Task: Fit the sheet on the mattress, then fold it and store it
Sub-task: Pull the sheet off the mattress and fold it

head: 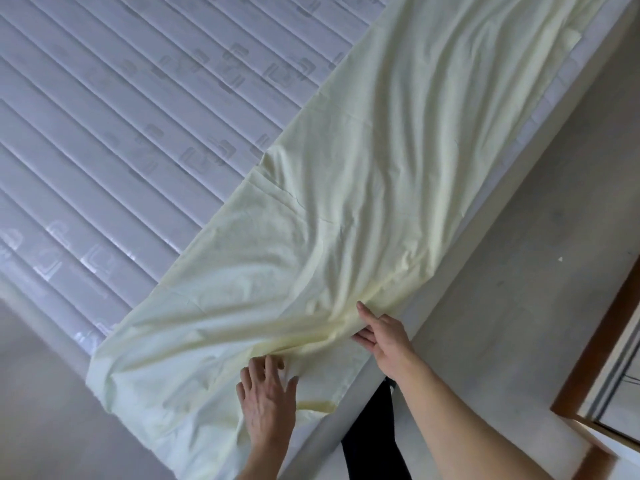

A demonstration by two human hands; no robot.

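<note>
A pale yellow sheet lies as a long folded strip along the near side of a white quilted mattress, reaching from the top right down to the near corner and draping over it. My left hand rests flat on the sheet near the corner, fingers spread and straight. My right hand lies at the sheet's edge on the mattress side, fingers extended, with the fingertips tucked under a gathered fold of fabric.
Grey floor runs along the right of the bed. A wood-framed door or mirror stands at the far right. My dark trouser leg is close against the mattress side. More floor lies at the lower left.
</note>
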